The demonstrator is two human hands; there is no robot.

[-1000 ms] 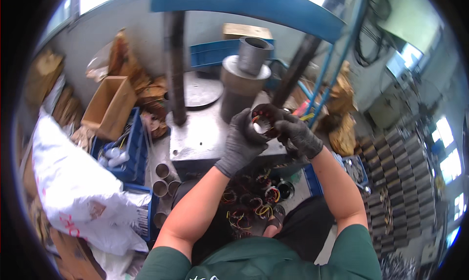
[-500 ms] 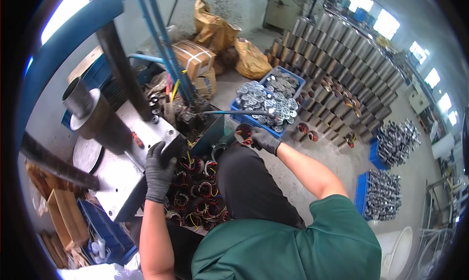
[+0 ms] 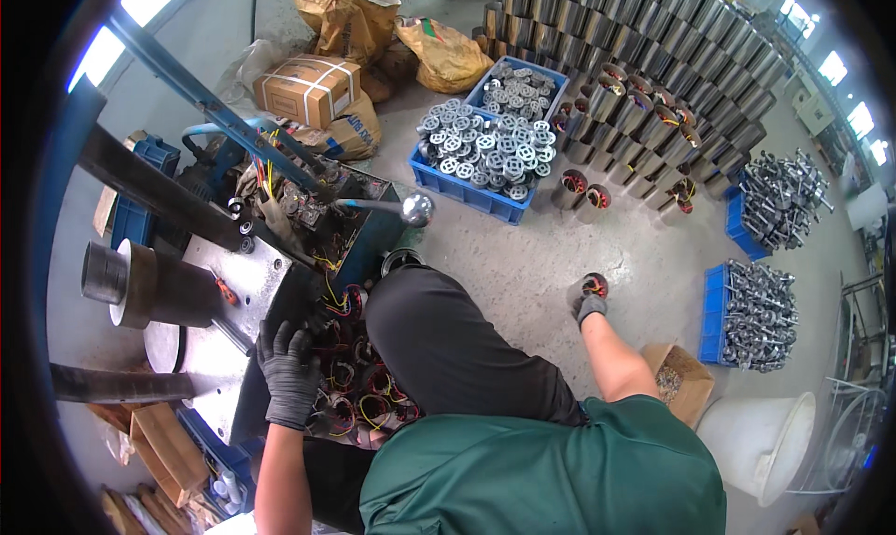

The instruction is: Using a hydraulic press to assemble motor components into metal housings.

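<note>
My right hand (image 3: 591, 307), in a dark grey glove, is stretched out to the right, low over the floor. It grips a metal motor casing (image 3: 576, 291) with red-wired copper windings inside; whether the casing touches the floor I cannot tell. My left hand (image 3: 290, 378), gloved too, lies with fingers apart on the edge of the press table (image 3: 210, 386). Below it, several wound stators (image 3: 375, 409) with red and yellow leads sit beside my leg. A small red-handled tool (image 3: 226, 291) rests on the table near the thick press ram (image 3: 173, 288).
Blue crates (image 3: 467, 192) of round metal end covers stand ahead. Behind rise stacked steel cylinders (image 3: 616, 17), some holding windings. Blue crates of rotor shafts (image 3: 761, 316), a cardboard box (image 3: 686, 367) and a white bucket (image 3: 747, 432) are at right. A ball-ended lever (image 3: 417, 209) juts out ahead.
My right hand has carried the casing from beside my knee out to the right. The left hand stays at the press table's edge. The view has shifted.
</note>
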